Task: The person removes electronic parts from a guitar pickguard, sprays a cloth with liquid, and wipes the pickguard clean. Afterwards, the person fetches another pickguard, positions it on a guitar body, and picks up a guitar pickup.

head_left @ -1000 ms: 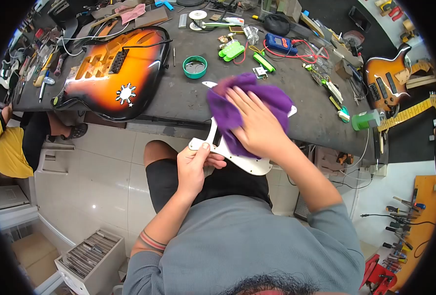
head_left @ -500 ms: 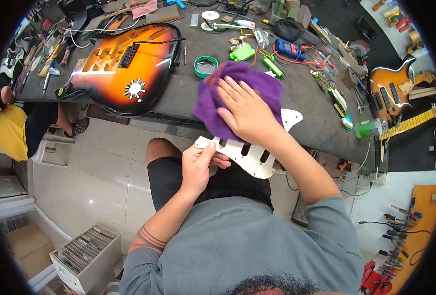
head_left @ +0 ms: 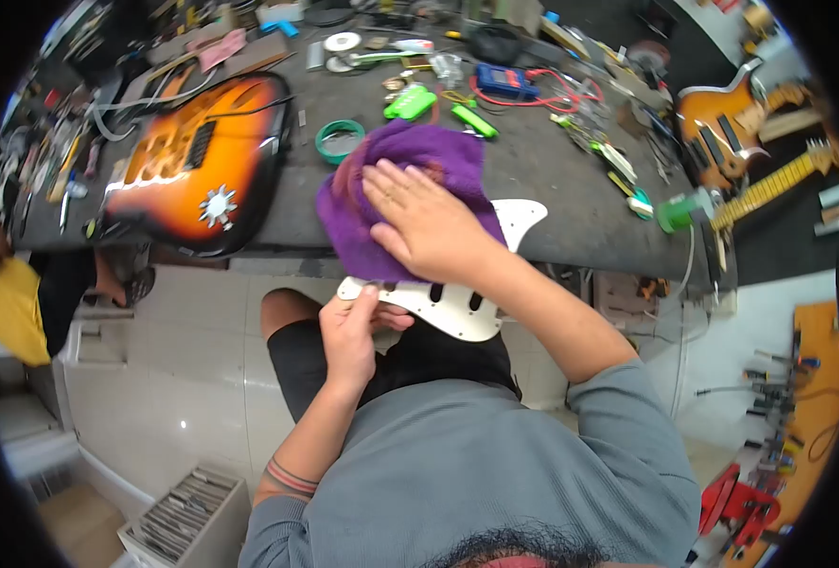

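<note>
A white guitar pickguard juts past the bench's front edge, above my lap. My left hand pinches its left end, thumb on top and fingers underneath. Over much of the pickguard lies a bunched purple cloth, which hides its middle. My right hand presses flat on this cloth, fingers stretched out. The pickguard's pointed right end and several dark slots show beyond the cloth.
A sunburst guitar body lies on the bench at left. Behind the cloth are a green round dish, green clamps and a blue meter. Another sunburst guitar is at right. A person in yellow sits far left.
The whole view has shifted, so bench items sit farther left. My right hand remains flat on the cloth, and my left hand keeps its grip on the pickguard.
</note>
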Demonstrator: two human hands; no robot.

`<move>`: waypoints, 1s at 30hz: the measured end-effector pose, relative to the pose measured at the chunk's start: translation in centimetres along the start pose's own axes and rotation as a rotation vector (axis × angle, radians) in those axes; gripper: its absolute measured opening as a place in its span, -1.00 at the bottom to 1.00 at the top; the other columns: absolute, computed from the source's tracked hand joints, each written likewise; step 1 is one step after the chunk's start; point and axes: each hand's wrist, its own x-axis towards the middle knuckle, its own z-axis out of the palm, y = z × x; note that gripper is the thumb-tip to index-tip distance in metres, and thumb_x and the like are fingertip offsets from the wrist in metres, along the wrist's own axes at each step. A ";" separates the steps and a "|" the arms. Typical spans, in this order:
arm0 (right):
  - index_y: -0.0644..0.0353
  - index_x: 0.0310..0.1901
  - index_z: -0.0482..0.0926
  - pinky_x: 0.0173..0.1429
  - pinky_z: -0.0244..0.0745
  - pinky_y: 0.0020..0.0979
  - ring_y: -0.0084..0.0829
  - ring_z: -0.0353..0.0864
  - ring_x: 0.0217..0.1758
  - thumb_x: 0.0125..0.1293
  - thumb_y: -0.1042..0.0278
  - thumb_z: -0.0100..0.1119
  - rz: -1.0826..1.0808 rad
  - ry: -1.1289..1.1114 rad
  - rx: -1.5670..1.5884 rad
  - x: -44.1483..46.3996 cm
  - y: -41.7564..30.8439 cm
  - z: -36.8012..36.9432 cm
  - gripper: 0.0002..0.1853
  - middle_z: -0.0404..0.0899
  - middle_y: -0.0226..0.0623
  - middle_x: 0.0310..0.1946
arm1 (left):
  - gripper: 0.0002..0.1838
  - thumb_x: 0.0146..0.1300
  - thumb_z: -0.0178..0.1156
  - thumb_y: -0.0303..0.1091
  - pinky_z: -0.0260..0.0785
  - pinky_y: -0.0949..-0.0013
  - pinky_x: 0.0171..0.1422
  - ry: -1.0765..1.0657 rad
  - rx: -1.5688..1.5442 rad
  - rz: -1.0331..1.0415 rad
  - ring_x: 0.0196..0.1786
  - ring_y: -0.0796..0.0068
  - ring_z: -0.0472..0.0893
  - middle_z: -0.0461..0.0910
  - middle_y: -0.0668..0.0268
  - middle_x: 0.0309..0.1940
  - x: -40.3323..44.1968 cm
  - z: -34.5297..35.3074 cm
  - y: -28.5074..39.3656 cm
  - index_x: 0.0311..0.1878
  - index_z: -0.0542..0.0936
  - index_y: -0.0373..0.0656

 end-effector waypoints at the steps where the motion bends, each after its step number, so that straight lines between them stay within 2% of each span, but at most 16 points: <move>1: 0.39 0.58 0.47 0.86 0.12 0.00 -0.08 0.28 0.82 0.67 0.03 0.14 0.006 0.006 0.006 -1.3 -0.6 -0.6 -0.33 0.41 -0.02 0.69 | -0.64 0.78 0.11 -0.26 0.77 0.27 -0.12 0.015 0.012 -0.004 -0.31 0.23 0.87 0.84 -0.02 -0.26 0.0 0.3 0.3 0.00 0.70 -0.41; 5: 0.31 0.69 0.35 0.89 0.05 0.02 -0.09 0.19 0.87 0.65 0.05 0.16 0.189 -0.145 -0.003 -9.1 -1.5 -5.6 -0.26 0.26 -0.06 0.79 | -0.63 0.79 0.09 -0.25 0.77 0.26 -0.13 -0.013 -0.002 0.044 -0.32 0.25 0.86 0.83 0.01 -0.28 0.2 0.2 -0.4 -0.01 0.71 -0.41; 9: 0.30 0.71 0.32 0.89 0.02 0.05 -0.06 0.20 0.86 0.66 0.09 0.14 0.435 -0.132 -0.210 -13.4 2.0 -8.1 -0.26 0.30 -0.02 0.76 | -0.63 0.80 0.08 -0.26 0.77 0.27 -0.12 -0.019 -0.004 0.038 -0.32 0.25 0.86 0.83 0.01 -0.28 0.1 -0.1 -0.3 0.00 0.72 -0.41; 14: 0.35 0.70 0.33 0.89 0.02 0.04 -0.04 0.23 0.85 0.67 0.03 0.13 0.297 -0.124 -0.099 -11.8 -3.0 -6.5 -0.25 0.33 0.06 0.73 | -0.63 0.79 0.07 -0.28 0.78 0.29 -0.12 -0.020 -0.008 0.039 -0.32 0.25 0.86 0.84 0.01 -0.27 0.0 0.2 -0.1 0.03 0.72 -0.42; 18: 0.34 0.70 0.33 0.89 0.02 0.03 -0.04 0.23 0.85 0.70 0.01 0.10 0.417 -0.083 -0.274 -13.3 2.6 -7.8 -0.26 0.31 0.03 0.75 | -0.63 0.79 0.08 -0.28 0.78 0.29 -0.13 -0.023 -0.016 0.041 -0.32 0.26 0.86 0.84 0.02 -0.27 0.0 0.2 -0.2 0.01 0.73 -0.42; 19: 0.39 0.68 0.33 0.89 0.02 0.03 -0.01 0.23 0.84 0.69 0.00 0.11 0.434 -0.100 -0.269 -13.8 3.0 -8.0 -0.25 0.28 0.07 0.76 | -0.63 0.79 0.08 -0.28 0.78 0.30 -0.13 -0.025 -0.017 0.038 -0.32 0.26 0.86 0.84 0.02 -0.27 0.0 0.2 -0.1 0.00 0.73 -0.42; 23: 0.52 0.65 0.30 0.89 0.02 0.04 0.06 0.21 0.84 0.67 -0.02 0.13 0.331 -0.158 -0.179 -13.8 -0.9 -7.1 -0.19 0.26 0.20 0.75 | -0.61 0.79 0.08 -0.27 0.77 0.30 -0.12 -0.019 -0.013 0.030 -0.31 0.26 0.86 0.84 0.03 -0.26 -0.1 0.2 0.1 -0.01 0.73 -0.42; 24: 0.50 0.66 0.31 0.89 0.04 0.04 0.07 0.22 0.84 0.67 0.00 0.13 0.287 -0.166 -0.164 -13.4 -1.3 -7.2 -0.21 0.28 0.18 0.74 | -0.61 0.79 0.08 -0.27 0.77 0.30 -0.12 -0.015 -0.012 0.025 -0.30 0.26 0.86 0.84 0.03 -0.26 -0.2 0.2 0.0 -0.01 0.73 -0.42; 27: 0.49 0.65 0.33 0.88 0.06 0.06 0.09 0.22 0.83 0.66 0.03 0.14 0.342 -0.125 -0.245 -13.2 2.7 -7.8 -0.23 0.31 0.17 0.72 | -0.61 0.79 0.08 -0.26 0.77 0.29 -0.10 -0.018 -0.012 0.012 -0.29 0.26 0.87 0.84 0.02 -0.26 -0.4 0.3 0.0 0.00 0.73 -0.43; 28: 0.49 0.65 0.34 0.87 0.07 0.08 0.11 0.23 0.83 0.65 0.09 0.15 0.401 -0.117 -0.216 -13.1 2.9 -8.2 -0.25 0.33 0.16 0.71 | -0.61 0.79 0.08 -0.26 0.77 0.29 -0.10 -0.020 -0.015 0.014 -0.29 0.26 0.87 0.84 0.02 -0.26 -0.5 0.4 -0.1 0.01 0.73 -0.43; 30: 0.51 0.64 0.33 0.87 0.06 0.08 0.10 0.24 0.82 0.63 0.12 0.16 0.356 -0.123 -0.190 -14.0 1.7 -8.3 -0.25 0.32 0.16 0.72 | -0.61 0.79 0.08 -0.25 0.76 0.30 -0.09 -0.021 -0.019 0.016 -0.29 0.27 0.87 0.84 0.03 -0.26 -0.3 0.4 0.1 0.01 0.73 -0.42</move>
